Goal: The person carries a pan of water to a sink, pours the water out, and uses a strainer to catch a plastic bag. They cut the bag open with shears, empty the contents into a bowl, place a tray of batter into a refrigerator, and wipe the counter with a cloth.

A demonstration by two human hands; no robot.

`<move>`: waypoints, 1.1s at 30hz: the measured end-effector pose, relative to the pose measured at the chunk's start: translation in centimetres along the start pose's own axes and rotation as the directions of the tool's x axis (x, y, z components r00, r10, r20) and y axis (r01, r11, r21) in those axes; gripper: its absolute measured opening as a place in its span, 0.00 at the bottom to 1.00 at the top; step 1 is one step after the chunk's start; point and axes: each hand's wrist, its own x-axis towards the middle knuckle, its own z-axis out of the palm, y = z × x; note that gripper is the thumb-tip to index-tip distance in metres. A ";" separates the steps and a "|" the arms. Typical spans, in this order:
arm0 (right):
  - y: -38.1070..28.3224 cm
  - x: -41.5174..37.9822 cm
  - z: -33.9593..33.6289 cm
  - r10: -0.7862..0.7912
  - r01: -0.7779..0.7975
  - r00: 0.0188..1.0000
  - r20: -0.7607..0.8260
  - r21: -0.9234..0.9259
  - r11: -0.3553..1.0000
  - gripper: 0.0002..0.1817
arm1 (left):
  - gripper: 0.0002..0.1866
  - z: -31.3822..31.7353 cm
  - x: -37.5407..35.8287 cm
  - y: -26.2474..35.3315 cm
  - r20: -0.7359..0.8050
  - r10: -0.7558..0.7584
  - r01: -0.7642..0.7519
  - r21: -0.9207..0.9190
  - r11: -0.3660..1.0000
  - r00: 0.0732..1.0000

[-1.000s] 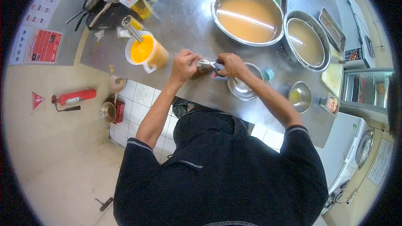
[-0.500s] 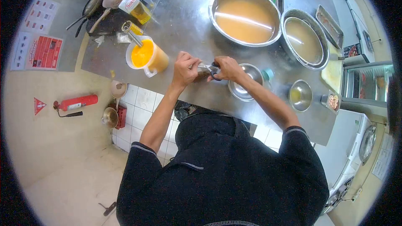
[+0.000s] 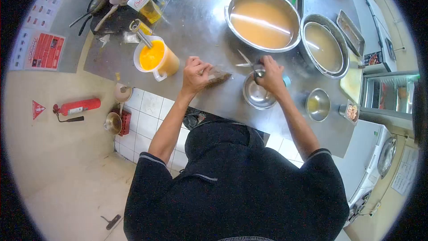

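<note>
My left hand (image 3: 195, 76) is closed on a clear plastic packet (image 3: 217, 78) with dark brown contents, low over the steel table. To its right, my right hand (image 3: 270, 75) grips dark-handled scissors (image 3: 244, 61), their blades apart and pointing left, away from the packet. Below the scissors and partly under my right hand sits a small steel bowl (image 3: 258, 96). A plastic jug (image 3: 166, 62) of orange liquid stands left of my left hand.
Two large basins, one of orange-brown liquid (image 3: 263, 20) and one of paler liquid (image 3: 322, 47), stand at the back. A small bowl (image 3: 318, 105) and a container of chopped pieces (image 3: 351, 112) are at right. Pans and an oil bottle (image 3: 147, 6) occupy the back left.
My right hand has moved right with the scissors, away from the packet, and the blades now show apart. My left hand still holds the packet in nearly the same place.
</note>
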 end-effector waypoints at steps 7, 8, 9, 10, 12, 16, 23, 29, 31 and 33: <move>-4.7 4.7 7.6 -0.085 0.080 0.996 -0.034 0.769 0.634 0.29 | 0.03 0.8 0.0 -0.1 0.032 -0.079 0.081 -0.082 0.993 0.996; -5.4 5.1 7.3 -0.073 0.033 0.997 0.019 0.759 0.650 0.28 | 0.03 0.6 0.0 -0.2 0.051 -0.074 0.077 -0.064 0.995 0.996; -6.0 5.4 7.0 -0.062 -0.013 0.995 0.073 0.746 0.666 0.27 | 0.03 0.3 -0.1 -0.5 0.069 -0.071 0.074 -0.046 0.996 0.995; -6.4 5.6 6.8 -0.052 -0.001 0.998 0.043 0.785 0.619 0.24 | 0.04 0.0 -0.2 -0.8 0.096 -0.059 0.063 -0.033 0.997 0.994; -6.4 6.2 6.9 -0.115 0.029 0.992 0.057 0.773 0.634 0.23 | 0.05 -0.7 0.1 -1.2 0.154 -0.037 0.039 -0.011 0.999 0.987; -6.3 7.5 6.3 -0.206 0.100 0.975 0.080 0.671 0.735 0.20 | 0.07 -1.6 1.2 -3.1 0.245 0.066 -0.074 0.023 0.997 0.967; -6.5 8.5 5.1 -0.258 0.110 0.960 0.112 0.695 0.711 0.19 | 0.13 -2.4 2.2 -5.4 0.477 0.106 -0.092 -0.053 0.994 0.873; -6.2 8.6 5.4 -0.281 0.159 0.957 0.069 0.686 0.710 0.20 | 0.07 -2.0 2.2 -6.3 0.464 0.146 -0.137 -0.054 0.989 0.874; -6.0 8.4 5.3 -0.281 0.136 0.955 0.094 0.703 0.698 0.20 | 0.06 -2.0 2.2 -6.8 0.437 0.169 -0.164 -0.050 0.985 0.884; -5.5 8.6 5.6 -0.221 0.122 0.974 0.054 0.698 0.706 0.20 | 0.05 -2.2 2.7 -6.2 0.356 0.214 -0.199 -0.080 0.977 0.910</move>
